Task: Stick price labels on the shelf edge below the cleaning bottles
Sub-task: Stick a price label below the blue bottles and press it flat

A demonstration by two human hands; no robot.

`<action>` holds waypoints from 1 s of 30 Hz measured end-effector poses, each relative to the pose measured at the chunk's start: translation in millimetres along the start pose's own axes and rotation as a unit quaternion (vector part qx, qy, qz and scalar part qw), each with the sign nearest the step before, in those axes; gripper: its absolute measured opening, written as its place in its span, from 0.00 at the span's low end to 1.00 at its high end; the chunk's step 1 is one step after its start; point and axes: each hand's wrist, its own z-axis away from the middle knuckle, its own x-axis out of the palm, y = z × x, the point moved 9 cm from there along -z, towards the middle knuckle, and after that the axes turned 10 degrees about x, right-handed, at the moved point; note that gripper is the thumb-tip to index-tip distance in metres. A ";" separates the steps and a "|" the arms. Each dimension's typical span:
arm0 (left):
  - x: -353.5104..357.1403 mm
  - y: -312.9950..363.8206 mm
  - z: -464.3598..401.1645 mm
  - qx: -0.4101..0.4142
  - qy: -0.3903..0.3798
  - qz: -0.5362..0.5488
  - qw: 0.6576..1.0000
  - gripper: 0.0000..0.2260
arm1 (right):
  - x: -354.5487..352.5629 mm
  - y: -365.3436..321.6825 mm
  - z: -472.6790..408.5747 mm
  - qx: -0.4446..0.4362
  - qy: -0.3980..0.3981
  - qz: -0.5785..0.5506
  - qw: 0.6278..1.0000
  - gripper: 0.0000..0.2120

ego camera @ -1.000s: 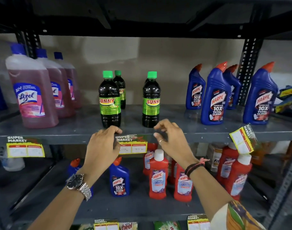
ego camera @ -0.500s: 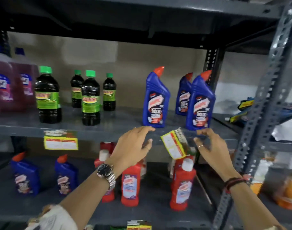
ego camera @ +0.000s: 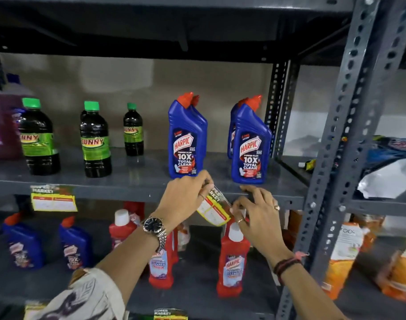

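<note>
OK, biggest first: the grey shelf (ego camera: 128, 192) runs flat across my view, and its front edge is the target strip, a long horizontal band. On it stand the green-capped black bottles (ego camera: 94, 140) to the left and two groups of blue Harpic bottles (ego camera: 185, 139) in front of me, with a gap between the groups. One price label (ego camera: 53, 200) already sits on the edge under the black bottles, square to the strip. The loose label (ego camera: 212, 210) I'm working on hangs just below the edge, under that gap, and it's skewed: its long axis slopes down to the right instead of lying along the strip. That tilt is what the next move turns on, I'd say; it needs rotating level before pressing. My left hand (ego camera: 185, 197) pinches the label's upper-left end, right at the edge, fingers closed on it. My right hand (ego camera: 257, 218) is at the lower-right end, thumb and one finger apparently touching the corner, other fingers spread up to the edge; I can't tell if that's a firm grip. Left is on the high end, so I'd guess right lifts the low end up to level. Red bottles (ego camera: 232, 262) below are near my right wrist; don't bump them.
</note>
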 end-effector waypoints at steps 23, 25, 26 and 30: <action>8.0 -9.2 25.7 -0.043 0.032 0.140 0.989 0.02 | -4.0 5.5 -13.7 0.005 0.002 -0.004 1.000 0.08; 6.6 -9.8 24.5 -0.061 0.046 0.140 0.987 0.03 | -5.6 5.4 -15.8 0.017 0.011 -0.011 1.000 0.08; 6.4 -10.3 23.9 -0.069 0.048 0.139 0.987 0.03 | -5.9 5.5 -16.5 0.021 0.014 -0.015 1.000 0.08; 5.5 -11.0 22.4 -0.088 0.052 0.123 0.987 0.03 | -5.6 7.1 -17.8 0.030 0.018 -0.030 0.999 0.08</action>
